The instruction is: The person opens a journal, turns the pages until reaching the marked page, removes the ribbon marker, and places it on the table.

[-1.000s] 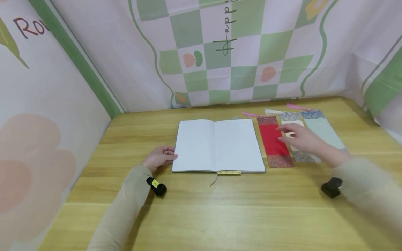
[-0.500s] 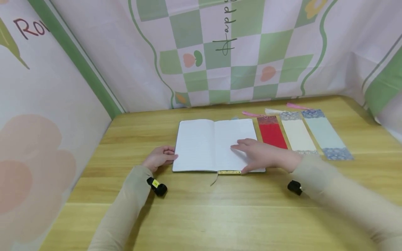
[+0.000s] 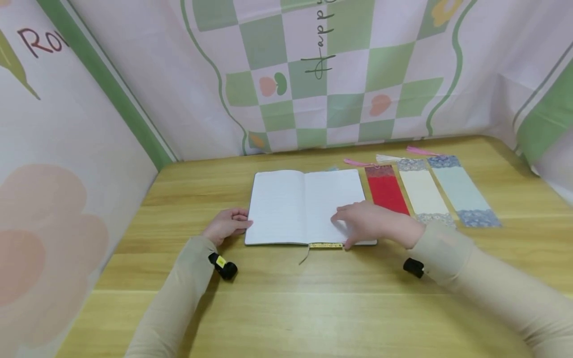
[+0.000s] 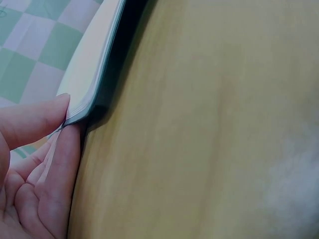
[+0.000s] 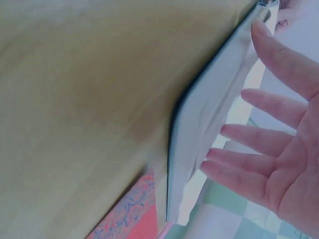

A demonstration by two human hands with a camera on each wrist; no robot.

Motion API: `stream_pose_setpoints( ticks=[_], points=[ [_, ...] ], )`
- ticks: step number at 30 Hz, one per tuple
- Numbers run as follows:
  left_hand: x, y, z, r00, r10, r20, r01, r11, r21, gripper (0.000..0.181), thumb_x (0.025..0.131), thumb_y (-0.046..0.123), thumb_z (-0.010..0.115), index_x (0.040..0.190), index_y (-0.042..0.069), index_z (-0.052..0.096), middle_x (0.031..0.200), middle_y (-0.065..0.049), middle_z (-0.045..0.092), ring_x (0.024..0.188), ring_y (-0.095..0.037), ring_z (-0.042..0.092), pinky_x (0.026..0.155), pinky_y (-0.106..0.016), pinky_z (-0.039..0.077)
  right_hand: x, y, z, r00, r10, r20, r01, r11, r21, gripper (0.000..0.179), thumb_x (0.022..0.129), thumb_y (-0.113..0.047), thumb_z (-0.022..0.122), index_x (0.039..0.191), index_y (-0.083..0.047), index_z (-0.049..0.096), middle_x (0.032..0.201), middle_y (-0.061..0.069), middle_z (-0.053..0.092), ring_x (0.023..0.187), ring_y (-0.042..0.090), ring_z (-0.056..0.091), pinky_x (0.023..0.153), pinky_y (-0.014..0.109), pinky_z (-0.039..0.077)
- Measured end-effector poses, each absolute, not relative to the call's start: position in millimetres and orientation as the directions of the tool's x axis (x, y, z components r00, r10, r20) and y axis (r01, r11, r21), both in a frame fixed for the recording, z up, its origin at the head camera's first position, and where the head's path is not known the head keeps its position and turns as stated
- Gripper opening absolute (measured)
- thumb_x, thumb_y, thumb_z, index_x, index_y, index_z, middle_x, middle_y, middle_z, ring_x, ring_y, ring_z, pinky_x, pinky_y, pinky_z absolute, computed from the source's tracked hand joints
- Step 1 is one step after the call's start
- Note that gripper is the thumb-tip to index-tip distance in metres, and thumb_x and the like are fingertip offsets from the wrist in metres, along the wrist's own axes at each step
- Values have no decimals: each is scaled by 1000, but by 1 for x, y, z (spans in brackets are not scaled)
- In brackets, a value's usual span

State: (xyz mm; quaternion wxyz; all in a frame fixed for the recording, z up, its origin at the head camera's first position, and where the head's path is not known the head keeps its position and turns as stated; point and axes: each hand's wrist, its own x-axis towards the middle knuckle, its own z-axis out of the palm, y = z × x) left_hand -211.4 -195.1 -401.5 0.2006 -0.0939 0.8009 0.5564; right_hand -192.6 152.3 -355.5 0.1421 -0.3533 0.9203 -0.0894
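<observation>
An open notebook [image 3: 279, 209] with lined white pages and a dark cover lies flat on the table. My left hand [image 3: 227, 225] pinches its left edge; in the left wrist view the thumb [image 4: 42, 117] is on the page and the index finger [image 4: 65, 154] is under the cover. Over the lower right page is my right hand [image 3: 371, 221], fingers spread and nearly straight. Its thumb reaches the bottom edge, beside the right end of a yellow patterned strip [image 3: 324, 245] that sticks out under the pages. A thin ribbon [image 3: 305, 256] hangs from the spine.
Right of the notebook lie a red bookmark [image 3: 387, 191], partly covered by my right hand, a cream bookmark [image 3: 423, 191] and a pale blue bookmark [image 3: 465, 189], each with a tassel. The wooden table [image 3: 286, 308] ends at a patterned curtain [image 3: 309, 109] behind.
My right hand has moved left from above the bookmarks to the notebook's right page, its thumb now at the bottom edge. The left hand has stayed on the left edge.
</observation>
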Motion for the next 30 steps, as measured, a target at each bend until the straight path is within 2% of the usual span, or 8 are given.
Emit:
stream_pose_setpoints(
  ticks=[6,9,12,15,20,22,27,30],
  points=[
    [-210,-195,-401,-902,75,-425,-370,369,852,41,89,3,63,127,-5,48,101,-6,59,80,-7,58,77,-22,55,-196,161,-354,-686,-718,-119,-644,675,-360,25,80,-16,76,104,-10,71,110,9,68,106,29,62,92,45,51],
    [-210,-195,-402,-901,73,-428,-374,371,850,40,90,3,63,126,-5,49,101,-6,59,79,-8,58,76,-22,55,-196,165,-354,-707,-706,-36,-644,665,-378,22,81,-10,74,102,-8,71,111,9,68,108,30,60,92,46,51],
    [-211,-196,-402,-902,76,-426,-370,373,851,40,89,3,63,126,-5,49,100,-5,60,79,-7,59,77,-22,55,-193,166,-351,-776,-626,76,-601,698,-388,33,80,-11,75,112,-5,66,128,18,56,120,37,49,97,53,45],
    [-212,-196,-403,-905,77,-419,-366,363,857,40,89,3,63,126,-5,49,100,-5,60,79,-7,59,78,-23,55,-192,164,-349,-867,-480,136,-483,743,-462,57,81,-17,75,130,0,51,145,29,30,130,47,32,101,60,38],
    [-211,-198,-403,-907,83,-414,-358,369,858,41,89,2,63,126,-6,48,99,-4,60,80,-7,59,80,-24,55,-193,150,-351,-951,-304,51,-257,692,-675,90,87,-27,69,149,-1,9,150,33,-9,136,52,14,100,63,37],
    [-211,-198,-403,-905,83,-417,-360,372,855,41,89,3,63,127,-6,48,100,-5,60,80,-7,59,81,-24,55,-193,144,-354,-960,-276,49,-223,645,-731,97,88,-28,68,151,-5,-2,151,30,-18,136,51,17,100,60,39],
    [-211,-197,-402,-902,78,-424,-368,373,852,42,89,4,64,127,-5,48,105,-8,60,82,-7,59,80,-24,55,-192,128,-359,-964,-237,121,-234,535,-812,103,87,-24,70,151,-8,-9,152,22,-23,135,45,29,101,50,42],
    [-211,-196,-401,-902,85,-422,-364,374,853,43,89,3,63,128,-6,47,109,-11,60,84,-8,59,82,-25,55,-191,119,-358,-963,-258,76,-198,486,-852,105,88,-28,68,150,-9,-15,153,20,-24,139,43,22,101,47,42]
  ],
)
